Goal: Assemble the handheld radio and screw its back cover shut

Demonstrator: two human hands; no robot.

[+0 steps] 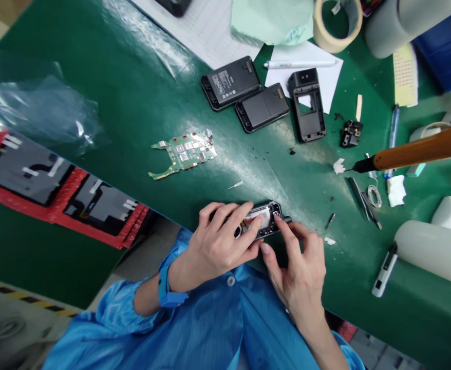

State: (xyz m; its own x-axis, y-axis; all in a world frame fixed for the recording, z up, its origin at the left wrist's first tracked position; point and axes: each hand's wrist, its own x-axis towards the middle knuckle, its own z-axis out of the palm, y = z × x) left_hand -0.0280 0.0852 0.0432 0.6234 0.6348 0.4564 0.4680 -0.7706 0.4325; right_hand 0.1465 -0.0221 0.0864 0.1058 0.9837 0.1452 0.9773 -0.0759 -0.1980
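Near the front edge of the table, my left hand [221,236] wraps its fingers round an opened black device housing [275,206]. Its thumb rests on a pale rectangular part inside. My right hand [300,257] is at the housing's right end, index fingertip pressed on a small part in the corner and thumb by the near edge. Both hands cover much of the housing. Beyond it lie a thin pin-like tool with a pale end [236,185] and a green circuit board [189,151].
Two black battery packs [231,82] and an empty black casing [308,110] lie farther back. An orange-handled screwdriver [410,149] juts in from the right. Tweezers [364,203], a utility knife [384,272] and a tape roll [318,31] are at right. Red-wrapped parts [59,205] sit at left.
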